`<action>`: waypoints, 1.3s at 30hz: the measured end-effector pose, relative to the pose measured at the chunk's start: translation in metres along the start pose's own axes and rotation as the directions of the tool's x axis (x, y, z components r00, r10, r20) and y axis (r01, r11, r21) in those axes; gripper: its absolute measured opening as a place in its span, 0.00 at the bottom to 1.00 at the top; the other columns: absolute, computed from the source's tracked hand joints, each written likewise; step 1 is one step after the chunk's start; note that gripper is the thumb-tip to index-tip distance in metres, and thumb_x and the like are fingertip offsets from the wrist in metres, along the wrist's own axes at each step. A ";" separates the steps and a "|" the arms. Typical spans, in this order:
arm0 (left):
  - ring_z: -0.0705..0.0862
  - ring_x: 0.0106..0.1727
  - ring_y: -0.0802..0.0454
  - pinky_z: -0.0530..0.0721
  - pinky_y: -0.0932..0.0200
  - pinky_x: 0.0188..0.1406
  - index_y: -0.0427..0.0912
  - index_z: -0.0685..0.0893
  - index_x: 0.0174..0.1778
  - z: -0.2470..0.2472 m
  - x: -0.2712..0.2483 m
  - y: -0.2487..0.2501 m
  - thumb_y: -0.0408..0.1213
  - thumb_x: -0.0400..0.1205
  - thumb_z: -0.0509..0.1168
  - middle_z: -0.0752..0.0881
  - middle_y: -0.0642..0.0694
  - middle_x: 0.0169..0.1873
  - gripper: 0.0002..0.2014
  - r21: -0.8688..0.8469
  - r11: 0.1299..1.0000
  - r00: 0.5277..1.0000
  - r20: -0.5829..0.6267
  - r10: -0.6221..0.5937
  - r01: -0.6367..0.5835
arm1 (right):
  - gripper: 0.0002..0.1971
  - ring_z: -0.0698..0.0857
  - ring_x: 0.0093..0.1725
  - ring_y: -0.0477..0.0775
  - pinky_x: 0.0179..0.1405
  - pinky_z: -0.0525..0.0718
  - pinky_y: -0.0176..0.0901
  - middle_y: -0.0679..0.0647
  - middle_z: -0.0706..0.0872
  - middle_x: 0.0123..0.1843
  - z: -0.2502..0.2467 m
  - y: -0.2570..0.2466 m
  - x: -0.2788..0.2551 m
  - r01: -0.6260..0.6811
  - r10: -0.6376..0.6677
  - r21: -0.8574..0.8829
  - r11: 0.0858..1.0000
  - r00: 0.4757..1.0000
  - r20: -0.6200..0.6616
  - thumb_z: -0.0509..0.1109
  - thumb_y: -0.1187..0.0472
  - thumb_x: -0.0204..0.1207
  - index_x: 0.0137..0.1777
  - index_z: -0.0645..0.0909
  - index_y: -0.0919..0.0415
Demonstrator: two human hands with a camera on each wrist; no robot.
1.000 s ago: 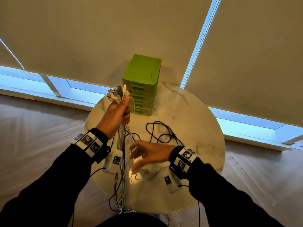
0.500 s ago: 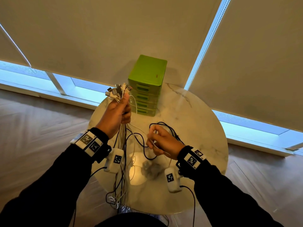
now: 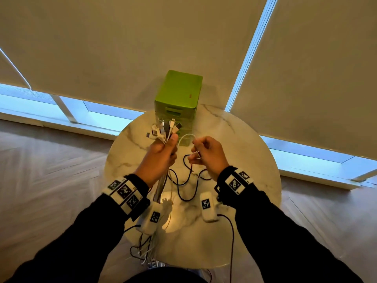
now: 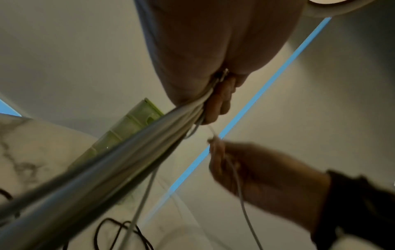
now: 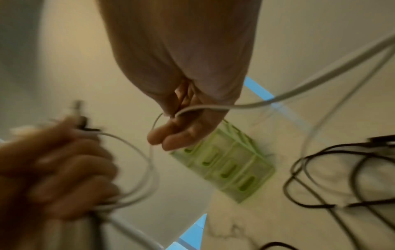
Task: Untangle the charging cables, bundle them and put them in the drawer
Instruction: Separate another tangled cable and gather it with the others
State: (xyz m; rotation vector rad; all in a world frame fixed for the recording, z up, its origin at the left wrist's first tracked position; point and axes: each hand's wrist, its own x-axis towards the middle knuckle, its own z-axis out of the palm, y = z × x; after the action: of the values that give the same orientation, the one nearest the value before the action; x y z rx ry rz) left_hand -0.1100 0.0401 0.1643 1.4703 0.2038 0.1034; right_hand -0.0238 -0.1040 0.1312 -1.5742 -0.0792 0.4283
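My left hand (image 3: 161, 152) grips a bundle of charging cables (image 3: 163, 129) upright above the round marble table (image 3: 244, 144), plugs fanned out on top and cords hanging past the near edge. In the left wrist view the bundle (image 4: 119, 152) runs out of the fist. My right hand (image 3: 206, 154) pinches a thin white cable (image 3: 184, 137) that loops across to the bundle; the right wrist view shows this white cable (image 5: 213, 106) between thumb and fingers. A black cable (image 3: 183, 180) lies looped on the table under the hands. The green drawer unit (image 3: 179, 99) stands at the table's far edge, drawers closed.
Closed beige roller blinds (image 3: 122, 48) hang behind the table, with a low window strip (image 3: 102, 117) beneath them. Wooden floor (image 3: 51, 170) surrounds the table. A wrist-camera unit (image 3: 207, 207) dangles under each forearm, with a black lead trailing off the right one.
My right hand has risen from the tabletop, pinching the thin white cable, and now sits level with my left hand. The left hand keeps its grip on the bundle.
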 end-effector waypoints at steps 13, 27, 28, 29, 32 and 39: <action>0.72 0.37 0.44 0.70 0.47 0.38 0.46 0.83 0.33 0.002 0.018 -0.015 0.53 0.88 0.59 0.75 0.33 0.31 0.22 -0.110 0.991 0.983 -0.159 -0.092 0.075 | 0.10 0.85 0.29 0.50 0.31 0.84 0.40 0.54 0.84 0.51 0.023 -0.010 -0.031 0.386 -0.342 -0.190 0.903 0.912 0.225 0.71 0.61 0.84 0.61 0.75 0.58; 0.68 0.22 0.60 0.63 0.64 0.22 0.48 0.71 0.35 -0.034 0.038 0.016 0.43 0.93 0.53 0.76 0.56 0.25 0.18 -0.216 0.971 0.926 -0.378 0.016 -0.105 | 0.19 0.88 0.46 0.51 0.57 0.84 0.44 0.66 0.89 0.46 -0.014 0.064 -0.043 0.177 0.300 -0.524 0.833 0.652 0.697 0.53 0.51 0.92 0.56 0.81 0.64; 0.66 0.22 0.60 0.62 0.63 0.24 0.48 0.69 0.35 -0.036 0.037 0.016 0.44 0.93 0.52 0.74 0.56 0.25 0.18 -0.186 0.975 0.931 -0.362 0.047 -0.122 | 0.18 0.88 0.45 0.52 0.53 0.85 0.41 0.68 0.89 0.46 -0.020 0.068 -0.038 0.147 0.335 -0.566 0.811 0.677 0.655 0.53 0.51 0.92 0.56 0.81 0.61; 0.66 0.22 0.60 0.63 0.62 0.25 0.49 0.69 0.35 -0.036 0.035 0.016 0.44 0.93 0.52 0.72 0.55 0.26 0.18 -0.143 0.980 0.937 -0.340 0.080 -0.136 | 0.17 0.88 0.44 0.54 0.49 0.85 0.39 0.68 0.89 0.44 -0.027 0.070 -0.032 0.098 0.363 -0.601 0.794 0.716 0.597 0.54 0.51 0.92 0.55 0.81 0.60; 0.66 0.27 0.59 0.64 0.62 0.27 0.49 0.71 0.40 -0.024 0.023 0.008 0.42 0.93 0.52 0.69 0.53 0.29 0.15 0.037 0.983 0.953 -0.241 0.182 -0.178 | 0.17 0.88 0.38 0.64 0.40 0.86 0.49 0.59 0.88 0.32 -0.042 0.062 -0.013 -0.087 0.368 -0.608 0.789 0.859 0.356 0.57 0.50 0.90 0.53 0.83 0.60; 0.67 0.28 0.48 0.67 0.46 0.29 0.37 0.75 0.50 0.020 0.012 -0.027 0.44 0.92 0.54 0.68 0.45 0.26 0.14 0.256 0.953 0.982 -0.060 0.182 -0.161 | 0.20 0.76 0.24 0.46 0.28 0.77 0.42 0.51 0.80 0.28 -0.036 -0.003 -0.014 0.135 -0.051 -0.522 0.842 0.984 0.172 0.56 0.41 0.88 0.54 0.84 0.54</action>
State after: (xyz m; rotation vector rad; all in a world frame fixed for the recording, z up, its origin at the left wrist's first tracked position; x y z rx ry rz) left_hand -0.0957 0.0200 0.1388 1.7366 0.1596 0.2886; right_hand -0.0249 -0.1422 0.1364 -2.0742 -0.4240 0.4739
